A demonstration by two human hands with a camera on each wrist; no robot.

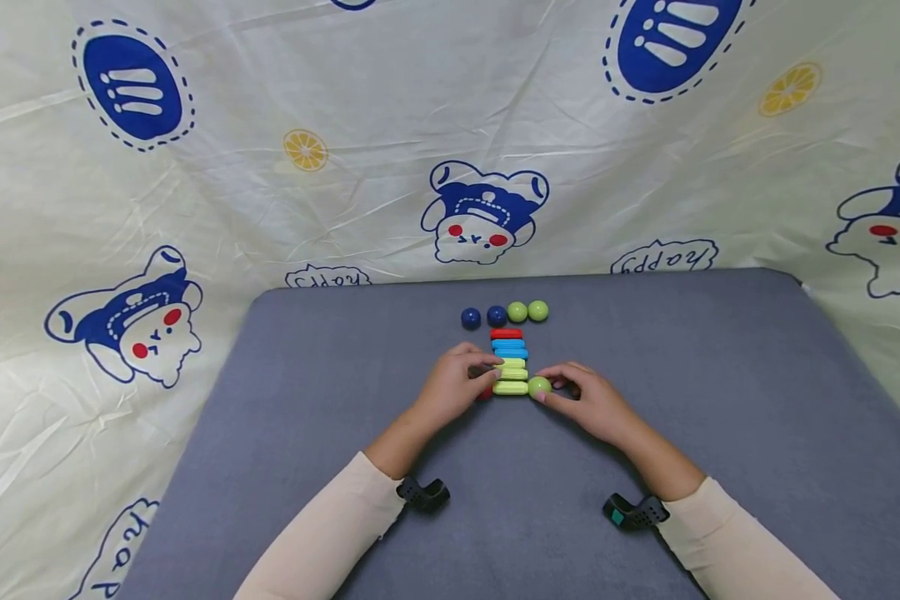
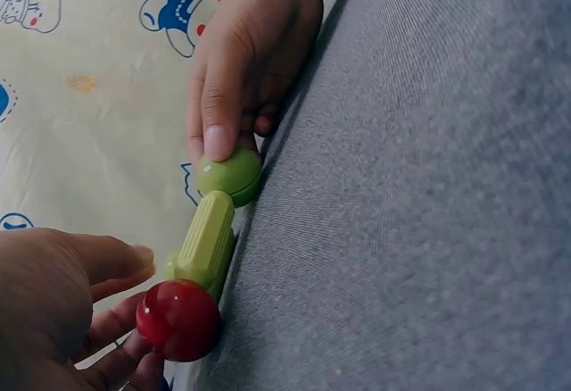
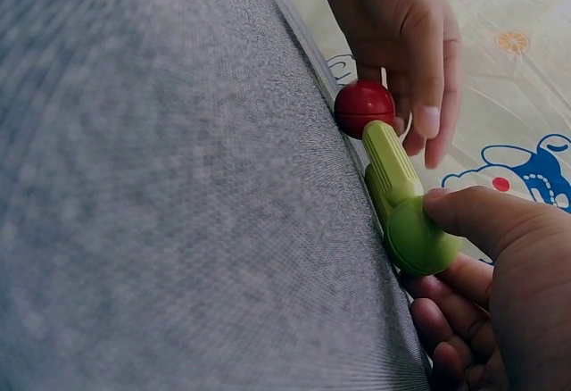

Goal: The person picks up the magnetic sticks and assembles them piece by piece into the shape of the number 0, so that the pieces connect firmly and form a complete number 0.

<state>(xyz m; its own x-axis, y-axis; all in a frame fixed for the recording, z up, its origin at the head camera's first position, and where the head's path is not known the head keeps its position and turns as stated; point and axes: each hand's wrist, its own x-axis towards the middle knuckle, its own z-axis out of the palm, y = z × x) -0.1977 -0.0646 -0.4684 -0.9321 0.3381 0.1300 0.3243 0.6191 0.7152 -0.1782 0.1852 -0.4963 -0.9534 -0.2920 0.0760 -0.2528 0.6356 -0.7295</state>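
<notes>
My right hand (image 1: 594, 403) pinches a green ball (image 1: 539, 387), with the thumb on its near side. The ball meets the right end of a ridged yellow-green rod (image 1: 511, 388). At that rod's other end sits a red ball (image 2: 179, 320), mostly hidden by my left hand (image 1: 456, 379) in the head view. The left thumb stands apart from the red ball in the left wrist view, and the relaxed fingers lie just behind it. More yellow-green rods (image 1: 513, 374) are lined up beyond the nearest one, close to the left fingertips.
Two blue rods (image 1: 509, 343) and a red rod (image 1: 506, 334) continue the row away from me. Past them sit two dark blue balls (image 1: 471, 317) and two green balls (image 1: 528, 312). All rest on a grey table (image 1: 330, 375) before a printed cloth (image 1: 375, 200).
</notes>
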